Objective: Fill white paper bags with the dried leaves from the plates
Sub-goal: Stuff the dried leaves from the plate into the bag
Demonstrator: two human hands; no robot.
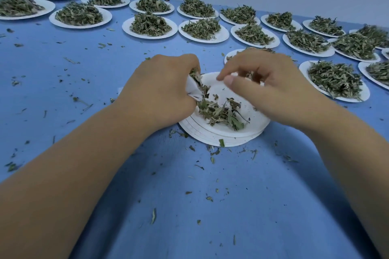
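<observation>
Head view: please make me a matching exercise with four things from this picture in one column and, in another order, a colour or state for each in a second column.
Column one
1. left hand
2. stack of plates
3. table cover
4. far plates

Column two
A. blue, strewn with leaf bits
B. heaped with dried leaves
C. grips the white paper bag
D. nearest the person, top one almost emptied

Pairs: 1-C, 2-D, 3-A, 4-B.
</observation>
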